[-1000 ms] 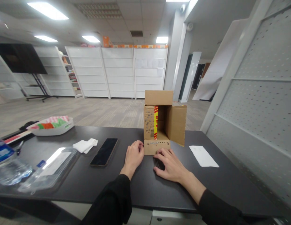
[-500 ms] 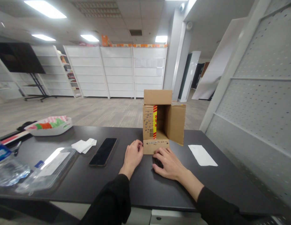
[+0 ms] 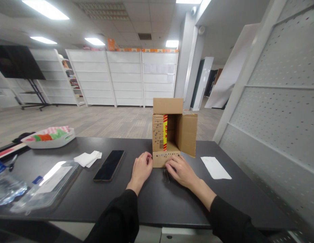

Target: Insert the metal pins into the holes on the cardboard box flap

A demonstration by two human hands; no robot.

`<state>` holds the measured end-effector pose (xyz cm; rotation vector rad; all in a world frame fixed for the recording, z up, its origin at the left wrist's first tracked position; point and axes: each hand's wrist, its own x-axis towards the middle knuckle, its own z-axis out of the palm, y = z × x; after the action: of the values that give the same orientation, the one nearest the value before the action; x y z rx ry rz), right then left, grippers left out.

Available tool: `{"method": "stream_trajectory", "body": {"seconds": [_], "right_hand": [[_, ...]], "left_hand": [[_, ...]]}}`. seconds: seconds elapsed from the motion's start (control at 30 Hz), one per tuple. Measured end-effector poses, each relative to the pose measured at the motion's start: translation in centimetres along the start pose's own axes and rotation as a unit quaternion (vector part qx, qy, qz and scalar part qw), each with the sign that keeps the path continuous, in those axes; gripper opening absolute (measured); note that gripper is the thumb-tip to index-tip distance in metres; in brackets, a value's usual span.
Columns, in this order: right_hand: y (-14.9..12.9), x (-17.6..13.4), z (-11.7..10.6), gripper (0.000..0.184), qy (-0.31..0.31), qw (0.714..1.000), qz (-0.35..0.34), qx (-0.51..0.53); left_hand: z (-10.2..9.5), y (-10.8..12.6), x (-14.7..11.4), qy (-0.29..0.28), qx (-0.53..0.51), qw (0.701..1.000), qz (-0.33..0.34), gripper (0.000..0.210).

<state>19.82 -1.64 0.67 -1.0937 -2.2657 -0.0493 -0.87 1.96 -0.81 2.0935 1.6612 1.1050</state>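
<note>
An open cardboard box [image 3: 177, 130] stands on the dark table, its lower flap [image 3: 159, 163] pointing toward me. That flap has a row of small holes, some with metallic heads in them, and more silvery heads dot the left flap [image 3: 157, 130]. Beside the lower flap's left edge rests my left hand [image 3: 141, 170], fingers curled in; whatever is inside them is hidden. My right hand [image 3: 180, 171] lies over the flap's right front part with its fingertips pressed together, and I cannot see what they pinch. Thin nail-like metal pins [image 3: 166, 176] lie on the table by its thumb.
Left of my hands lie a phone [image 3: 109, 165], folded white tissues [image 3: 88, 158], a clear plastic case [image 3: 49, 184], a water bottle [image 3: 7, 185] and a white basket [image 3: 49, 143] with coloured cloth. A white paper [image 3: 216, 167] lies at right, near a perforated partition [image 3: 280, 98].
My right hand has moved forward off the table onto the lower flap, uncovering the thin metal pins. Its fingers have drawn together. The left hand stays beside the flap.
</note>
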Motion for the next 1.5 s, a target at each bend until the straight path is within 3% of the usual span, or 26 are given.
{"method": "stream_trajectory", "body": {"seconds": [0.2, 0.37, 0.53, 1.5], "right_hand": [[0.8, 0.9, 0.2, 0.031, 0.044, 0.998, 0.048, 0.025], [1.6, 1.8, 0.6, 0.031, 0.137, 0.982, 0.119, 0.058], [2.2, 2.0, 1.4, 0.027, 0.195, 0.968, 0.135, 0.087], [2.1, 1.7, 1.9, 0.029, 0.17, 0.977, 0.116, 0.062]], "left_hand": [[-0.1, 0.1, 0.0, -0.002, -0.001, 1.0, -0.002, 0.012], [-0.1, 0.2, 0.0, -0.006, 0.0, 1.0, -0.005, 0.013], [-0.2, 0.2, 0.0, -0.007, 0.001, 1.0, -0.004, 0.013], [-0.3, 0.4, -0.1, -0.008, -0.004, 1.0, -0.009, 0.013]]}}
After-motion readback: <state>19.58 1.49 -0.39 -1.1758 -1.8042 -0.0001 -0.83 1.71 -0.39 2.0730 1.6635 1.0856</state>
